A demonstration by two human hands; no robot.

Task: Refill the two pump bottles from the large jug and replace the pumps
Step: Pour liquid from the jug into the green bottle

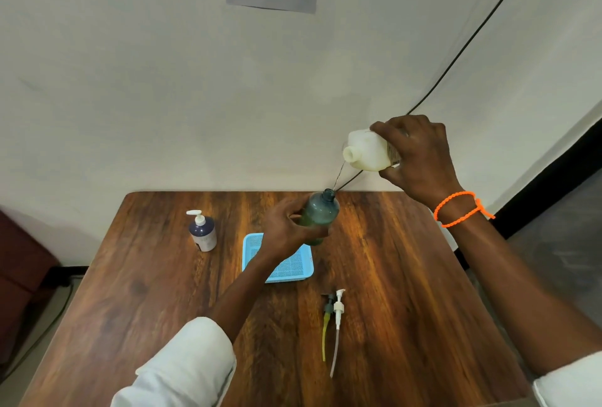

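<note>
Pouring over the wooden table (169, 292): the right hand (420, 158) grips the tilted jug (368, 152) high, mouth down, so a thin stream drops into the teal bottle (321, 214), which the left hand (283, 227) clasps, angled toward the jug, above the blue basket (293, 268). Two removed pumps (334, 312) lie nearby, awaiting refitting.

A right hand (420, 158) tips a white jug (366, 152), a thin stream falling into an open teal bottle (321, 214) gripped by the left hand (286, 227) above a wooden table (163, 309); two pumps (334, 312) lie nearby.
</note>
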